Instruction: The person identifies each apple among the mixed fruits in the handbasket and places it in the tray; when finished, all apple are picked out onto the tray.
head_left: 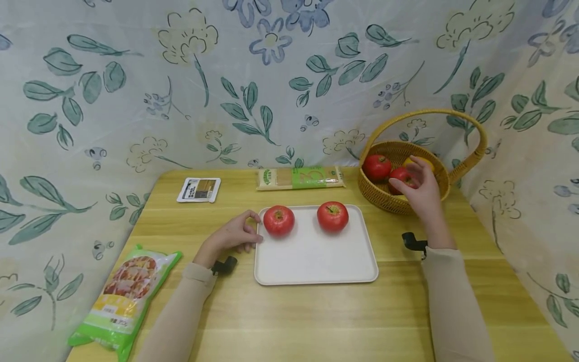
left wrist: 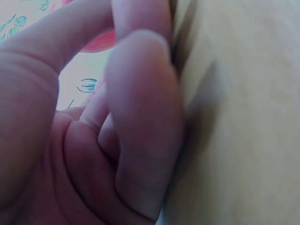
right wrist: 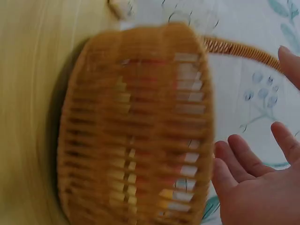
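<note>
Beige sleeves (head_left: 454, 301) are seen closest, at the wrists. Just left of the right hand (head_left: 424, 188), between its widely parted thumb and fingers as viewed from above, a round red apple (head_left: 400, 176) is contained in the basket (head_left: 374, 196); contact cannot be told, and nothing is seen gripped. Much farther off, the left hand (head_left: 237, 232) is loosely curled beside the tray (head_left: 316, 259), nothing held.

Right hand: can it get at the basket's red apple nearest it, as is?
Probably yes: the right hand is over the rim of the basket, right by that red apple, and the handle seems to arch beyond it. Whether they touch, I can't tell.
</note>
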A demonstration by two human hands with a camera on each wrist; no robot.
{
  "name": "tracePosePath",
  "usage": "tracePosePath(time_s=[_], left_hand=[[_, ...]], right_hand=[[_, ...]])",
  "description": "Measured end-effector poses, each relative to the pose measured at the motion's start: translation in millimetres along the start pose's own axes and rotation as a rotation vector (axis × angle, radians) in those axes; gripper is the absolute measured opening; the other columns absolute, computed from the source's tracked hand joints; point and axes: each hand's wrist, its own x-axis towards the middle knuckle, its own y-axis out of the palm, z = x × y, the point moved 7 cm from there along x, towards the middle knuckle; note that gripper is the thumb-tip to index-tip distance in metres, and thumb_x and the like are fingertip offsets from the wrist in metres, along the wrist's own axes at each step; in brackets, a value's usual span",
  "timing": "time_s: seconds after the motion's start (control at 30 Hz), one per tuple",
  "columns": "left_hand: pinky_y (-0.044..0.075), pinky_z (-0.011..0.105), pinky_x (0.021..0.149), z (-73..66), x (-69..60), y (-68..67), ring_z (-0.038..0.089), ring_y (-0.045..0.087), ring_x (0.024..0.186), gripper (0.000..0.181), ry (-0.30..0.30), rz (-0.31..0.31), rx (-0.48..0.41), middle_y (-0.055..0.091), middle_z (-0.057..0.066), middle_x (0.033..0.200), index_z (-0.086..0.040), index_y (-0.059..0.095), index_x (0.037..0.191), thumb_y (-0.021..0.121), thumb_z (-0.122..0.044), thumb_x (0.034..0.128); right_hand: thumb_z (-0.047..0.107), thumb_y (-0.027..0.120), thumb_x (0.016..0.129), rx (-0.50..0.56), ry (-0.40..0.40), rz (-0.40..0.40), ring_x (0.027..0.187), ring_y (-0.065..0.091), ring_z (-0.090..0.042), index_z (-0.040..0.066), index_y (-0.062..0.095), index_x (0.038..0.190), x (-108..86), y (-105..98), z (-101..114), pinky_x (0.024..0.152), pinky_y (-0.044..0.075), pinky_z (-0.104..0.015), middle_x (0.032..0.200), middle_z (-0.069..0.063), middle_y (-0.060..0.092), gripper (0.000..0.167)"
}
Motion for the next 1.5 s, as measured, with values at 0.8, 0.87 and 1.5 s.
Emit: tracePosePath(time_s=[0.8, 0.87, 1.5], left_hand=[[0.048, 0.025, 0.05, -1.6, 1.0, -0.7, 0.015, 0.06, 0.055, 0.059, 0.002, -0.001, 0.005, 0.068, 0.004, 0.073, -0.013, 0.047, 0.135, 0.084, -0.024, 0.0912], [0.048, 0.025, 0.05, -1.7, 1.0, -0.8, 0.015, 0.06, 0.055, 0.059, 0.003, -0.002, 0.004, 0.068, 0.004, 0.073, -0.013, 0.047, 0.135, 0.084, -0.024, 0.0912], [0.048, 0.025, 0.051, -1.8, -1.0, 0.4, 0.015, 0.059, 0.055, 0.057, 0.003, 0.002, 0.003, 0.068, 0.004, 0.074, -0.013, 0.048, 0.134, 0.084, -0.023, 0.091]], right_hand=[[0.05, 0.076, 0.096, -0.38, 0.151, 0.156, 0.149, 0.023, -0.064, 0.008, 0.007, 0.169, 42.2, -16, -37, 0.12, 0.024, -0.079, 0.169, -0.041, 0.006, 0.109], [0.05, 0.076, 0.096, -0.395, 0.162, 0.166, 0.147, 0.024, -0.066, 0.008, 0.008, 0.169, 42.5, -16, -38, 0.119, 0.025, -0.08, 0.167, -0.043, 0.006, 0.108], [0.046, 0.077, 0.095, -0.461, 0.227, 0.21, 0.146, 0.022, -0.07, 0.008, 0.01, 0.169, 43.9, -12, -45, 0.117, 0.027, -0.081, 0.164, -0.048, 0.0, 0.107]])
